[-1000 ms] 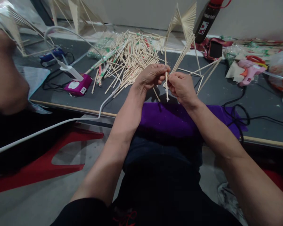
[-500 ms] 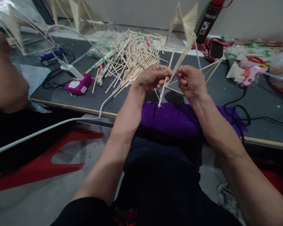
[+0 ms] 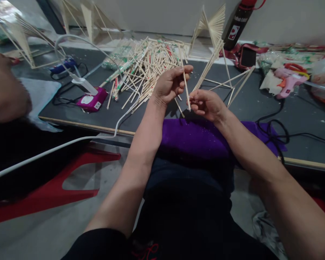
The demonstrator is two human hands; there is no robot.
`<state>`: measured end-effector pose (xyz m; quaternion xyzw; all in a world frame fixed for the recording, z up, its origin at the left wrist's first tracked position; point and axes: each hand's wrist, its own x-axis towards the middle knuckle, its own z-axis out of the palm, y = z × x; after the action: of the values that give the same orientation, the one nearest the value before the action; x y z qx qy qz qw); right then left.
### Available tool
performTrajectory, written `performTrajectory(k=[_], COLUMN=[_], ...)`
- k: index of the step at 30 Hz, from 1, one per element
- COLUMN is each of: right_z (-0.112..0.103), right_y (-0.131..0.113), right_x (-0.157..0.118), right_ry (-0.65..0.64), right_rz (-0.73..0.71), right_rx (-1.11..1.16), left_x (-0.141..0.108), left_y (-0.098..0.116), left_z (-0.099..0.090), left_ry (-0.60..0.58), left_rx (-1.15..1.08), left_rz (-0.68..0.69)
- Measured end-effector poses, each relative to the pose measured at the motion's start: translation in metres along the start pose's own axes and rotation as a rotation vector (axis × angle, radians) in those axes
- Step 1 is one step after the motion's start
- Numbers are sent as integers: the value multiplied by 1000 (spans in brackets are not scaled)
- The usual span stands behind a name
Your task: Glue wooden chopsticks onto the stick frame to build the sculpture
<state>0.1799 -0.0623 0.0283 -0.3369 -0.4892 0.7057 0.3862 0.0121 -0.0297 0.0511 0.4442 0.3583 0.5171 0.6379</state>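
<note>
My left hand is closed on a thin wooden chopstick, pinching it near the middle between thumb and fingers. It slants, its upper end toward the pile. At the lower end, where a pale blob shows, the fingertips of my right hand pinch the stick. Just behind my right hand stands an open frame of joined chopsticks, leaning up to the right. A purple cloth lies at the table edge below both hands. Beyond my left hand is a heap of loose chopsticks.
A pink glue gun rests at right, its black cord looped near the edge. Finished stick structures and a dark bottle stand behind. On the left are a magenta power adapter, a white cable and another person's arm.
My right hand has moved down and left to the chopstick's lower end. My left hand has risen slightly, lifting the chopstick off the purple cloth and tilting it the other way.
</note>
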Motion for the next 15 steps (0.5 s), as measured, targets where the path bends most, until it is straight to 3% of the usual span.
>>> performTrajectory(k=[9,15], right_z=[0,-1], right_y=[0,2], right_x=[-1,-2], right_ry=[-42,-50], right_rz=[28,-67], right_rx=[-22,-117], left_x=[2,7], left_y=[-1,-7], left_z=[0,-1], left_ry=[16,47], left_rx=[-25,19], left_rz=[-39,-40])
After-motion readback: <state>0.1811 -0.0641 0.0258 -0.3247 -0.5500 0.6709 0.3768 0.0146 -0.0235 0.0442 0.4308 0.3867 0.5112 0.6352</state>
